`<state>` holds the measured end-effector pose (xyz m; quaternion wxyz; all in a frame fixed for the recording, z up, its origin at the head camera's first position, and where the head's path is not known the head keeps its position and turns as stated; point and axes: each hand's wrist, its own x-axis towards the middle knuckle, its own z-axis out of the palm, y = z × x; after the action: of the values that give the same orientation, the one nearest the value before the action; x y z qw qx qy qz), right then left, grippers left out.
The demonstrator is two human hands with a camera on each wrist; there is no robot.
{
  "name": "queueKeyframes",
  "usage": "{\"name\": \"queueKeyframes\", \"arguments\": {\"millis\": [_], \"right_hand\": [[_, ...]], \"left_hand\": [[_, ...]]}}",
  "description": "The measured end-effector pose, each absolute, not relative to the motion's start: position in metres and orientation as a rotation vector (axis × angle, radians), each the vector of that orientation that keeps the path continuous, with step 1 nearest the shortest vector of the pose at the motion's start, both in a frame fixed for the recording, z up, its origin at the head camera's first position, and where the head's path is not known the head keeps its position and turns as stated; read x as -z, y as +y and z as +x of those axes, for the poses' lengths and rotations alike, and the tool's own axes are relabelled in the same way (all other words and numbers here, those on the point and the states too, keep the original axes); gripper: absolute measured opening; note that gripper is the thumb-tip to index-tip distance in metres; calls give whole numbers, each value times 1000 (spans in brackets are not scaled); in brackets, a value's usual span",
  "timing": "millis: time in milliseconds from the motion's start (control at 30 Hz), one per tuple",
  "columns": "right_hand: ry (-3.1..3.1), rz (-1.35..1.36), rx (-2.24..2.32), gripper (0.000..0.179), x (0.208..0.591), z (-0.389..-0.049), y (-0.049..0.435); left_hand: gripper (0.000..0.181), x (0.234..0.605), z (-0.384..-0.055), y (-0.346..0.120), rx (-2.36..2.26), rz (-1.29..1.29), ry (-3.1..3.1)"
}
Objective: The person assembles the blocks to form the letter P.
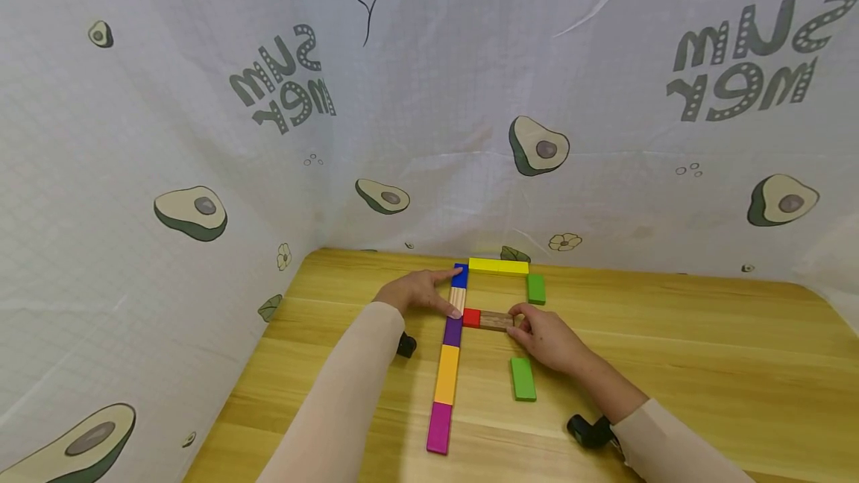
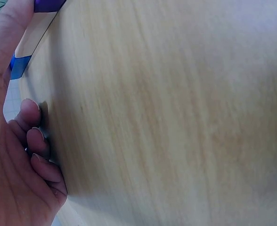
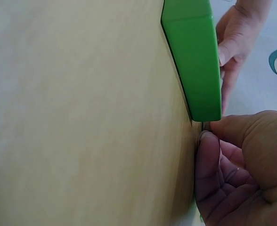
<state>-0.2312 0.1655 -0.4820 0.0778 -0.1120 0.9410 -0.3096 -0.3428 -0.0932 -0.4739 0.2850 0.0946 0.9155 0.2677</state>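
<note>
My left hand (image 1: 421, 291) is stretched along a column of flat blocks. Its forefinger touches the blue block (image 1: 460, 274), and its thumb rests where the pale striped block (image 1: 458, 298) meets the purple block (image 1: 452, 332). The left wrist view shows the other fingers (image 2: 37, 141) curled near the tabletop. At the right end of a brown wooden block (image 1: 495, 321), my right hand (image 1: 549, 338) pinches it between thumb and fingers. That block's left end lies against a red block (image 1: 472, 317) beside the column. In the right wrist view, a green block (image 3: 193, 66) partly covers the pinch.
Below the purple block, the column continues with an orange block (image 1: 447, 375) and a magenta block (image 1: 439, 429). Yellow blocks (image 1: 499, 267) form the top row, with a green block (image 1: 535, 289) at its right. A patterned white curtain (image 1: 443, 133) hangs behind the wooden table (image 1: 705, 364).
</note>
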Motion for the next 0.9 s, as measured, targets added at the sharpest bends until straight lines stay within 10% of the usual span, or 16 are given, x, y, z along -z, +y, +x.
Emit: {"name": "queueKeyframes", "arguments": {"millis": [900], "right_hand": [[2718,-327,968,49,462,-199,174]], "left_hand": [[100,472,-340,-93,-723,257,2438]]}}
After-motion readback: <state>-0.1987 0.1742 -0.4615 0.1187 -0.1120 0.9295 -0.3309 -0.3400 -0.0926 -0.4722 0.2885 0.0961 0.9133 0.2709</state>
